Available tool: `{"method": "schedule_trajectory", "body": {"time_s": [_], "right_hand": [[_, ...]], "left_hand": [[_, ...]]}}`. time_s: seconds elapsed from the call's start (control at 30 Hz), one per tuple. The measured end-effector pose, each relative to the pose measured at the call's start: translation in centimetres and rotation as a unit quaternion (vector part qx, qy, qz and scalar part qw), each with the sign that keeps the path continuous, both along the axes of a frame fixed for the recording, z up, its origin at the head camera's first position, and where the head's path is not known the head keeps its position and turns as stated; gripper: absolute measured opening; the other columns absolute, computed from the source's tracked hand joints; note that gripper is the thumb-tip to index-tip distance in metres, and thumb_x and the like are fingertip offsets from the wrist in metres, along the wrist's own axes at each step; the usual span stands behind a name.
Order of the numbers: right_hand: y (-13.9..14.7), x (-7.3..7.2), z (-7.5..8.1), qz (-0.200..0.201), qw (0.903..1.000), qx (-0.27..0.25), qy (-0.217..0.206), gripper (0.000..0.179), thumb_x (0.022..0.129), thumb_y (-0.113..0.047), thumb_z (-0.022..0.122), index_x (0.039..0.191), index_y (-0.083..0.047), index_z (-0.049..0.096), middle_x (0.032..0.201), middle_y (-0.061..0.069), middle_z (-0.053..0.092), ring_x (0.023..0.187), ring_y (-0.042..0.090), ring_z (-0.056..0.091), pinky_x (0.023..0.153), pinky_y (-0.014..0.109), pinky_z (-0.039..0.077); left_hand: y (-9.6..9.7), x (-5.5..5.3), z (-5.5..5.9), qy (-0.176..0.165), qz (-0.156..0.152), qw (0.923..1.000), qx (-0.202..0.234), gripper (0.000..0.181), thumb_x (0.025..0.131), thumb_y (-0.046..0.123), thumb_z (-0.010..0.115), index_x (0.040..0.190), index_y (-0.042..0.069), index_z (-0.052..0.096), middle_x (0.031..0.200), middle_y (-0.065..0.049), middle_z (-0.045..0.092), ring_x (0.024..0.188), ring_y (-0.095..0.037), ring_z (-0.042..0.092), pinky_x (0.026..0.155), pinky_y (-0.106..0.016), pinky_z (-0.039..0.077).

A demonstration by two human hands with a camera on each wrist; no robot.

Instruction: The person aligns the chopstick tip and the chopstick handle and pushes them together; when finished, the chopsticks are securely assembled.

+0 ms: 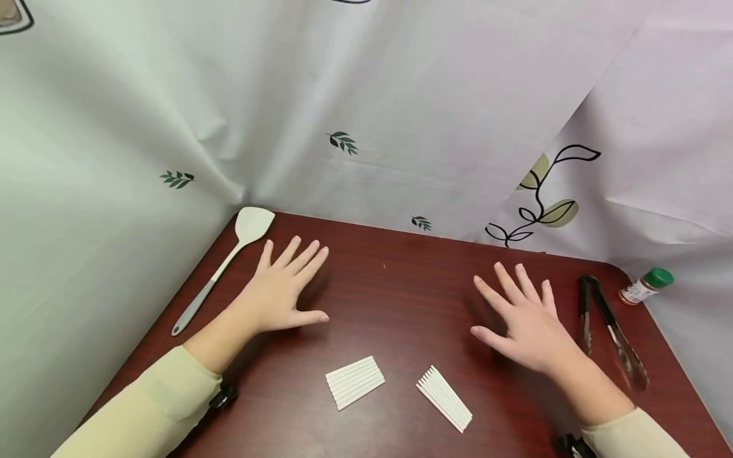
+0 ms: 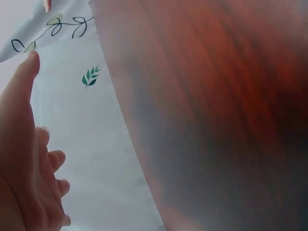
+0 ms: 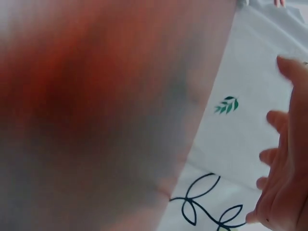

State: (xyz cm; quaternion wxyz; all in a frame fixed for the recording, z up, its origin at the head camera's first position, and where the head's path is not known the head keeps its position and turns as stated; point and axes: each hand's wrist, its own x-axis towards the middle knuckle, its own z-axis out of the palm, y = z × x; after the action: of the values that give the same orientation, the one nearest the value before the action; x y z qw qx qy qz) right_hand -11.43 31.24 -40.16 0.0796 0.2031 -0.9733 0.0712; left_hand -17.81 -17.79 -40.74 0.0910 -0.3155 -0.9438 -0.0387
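My left hand (image 1: 280, 289) hovers palm down over the left of the dark red table, fingers spread, holding nothing. Close to it lies a spatula (image 1: 226, 264) with a cream head and a grey handle. On the other side my right hand (image 1: 527, 324) is spread the same way, also holding nothing. Just right of it are black-handled metal tongs (image 1: 618, 340), partly hidden by the wrist. Between the hands, nearer the front, lie two flat groups of white sticks: one side by side in a block (image 1: 355, 381), the other in a slanted bundle (image 1: 444, 399).
A small bottle with a green cap (image 1: 658, 278) sits at the table's right edge, beyond the tongs. White curtain (image 1: 366, 114) with leaf prints encloses the back and sides of the table (image 1: 395, 286).
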Motion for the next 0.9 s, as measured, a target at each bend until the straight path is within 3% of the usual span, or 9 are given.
{"method": "schedule_trajectory", "body": {"time_s": [0.2,0.43,0.63,0.9], "right_hand": [[-0.2,1.4,-1.9,-0.050,0.9956,-0.078,0.012,0.062,0.095,-0.053,0.075,0.143,-0.013,0.069,0.167,0.026,0.035,0.154,0.053,0.022,0.113,0.085,0.009],[-0.1,2.0,-3.6,-0.047,0.9774,-0.192,0.076,0.034,0.085,-0.026,0.088,0.114,-0.010,0.081,0.147,0.030,0.056,0.139,0.059,0.040,0.106,0.082,0.026],[-1.3,2.3,-5.2,-0.025,0.9716,-0.186,0.144,0.020,0.080,-0.018,0.086,0.098,-0.010,0.082,0.127,0.022,0.070,0.128,0.054,0.055,0.100,0.074,0.040],[-3.8,3.1,-7.0,0.007,0.9681,-0.187,0.166,0.014,0.081,-0.018,0.083,0.092,-0.011,0.082,0.115,0.015,0.075,0.119,0.046,0.065,0.098,0.066,0.045]], "left_hand": [[0.5,0.7,-1.0,-0.039,-0.001,0.9984,0.041,0.118,0.089,0.077,0.066,0.172,0.009,0.017,0.176,-0.010,0.023,0.161,-0.040,0.018,0.121,-0.075,0.009],[1.2,1.9,-1.8,-0.072,-0.016,0.9903,0.117,0.097,0.093,0.065,0.069,0.162,0.003,0.041,0.161,-0.016,0.047,0.155,-0.045,0.032,0.120,-0.073,0.022],[2.1,2.9,-3.1,-0.058,-0.021,0.9893,0.132,0.082,0.095,0.058,0.072,0.152,0.002,0.055,0.151,-0.015,0.057,0.147,-0.045,0.044,0.117,-0.066,0.035],[3.4,3.9,-4.6,-0.055,-0.012,0.9875,0.147,0.062,0.096,0.050,0.075,0.138,0.004,0.069,0.143,-0.012,0.064,0.141,-0.041,0.053,0.116,-0.058,0.040]]}}
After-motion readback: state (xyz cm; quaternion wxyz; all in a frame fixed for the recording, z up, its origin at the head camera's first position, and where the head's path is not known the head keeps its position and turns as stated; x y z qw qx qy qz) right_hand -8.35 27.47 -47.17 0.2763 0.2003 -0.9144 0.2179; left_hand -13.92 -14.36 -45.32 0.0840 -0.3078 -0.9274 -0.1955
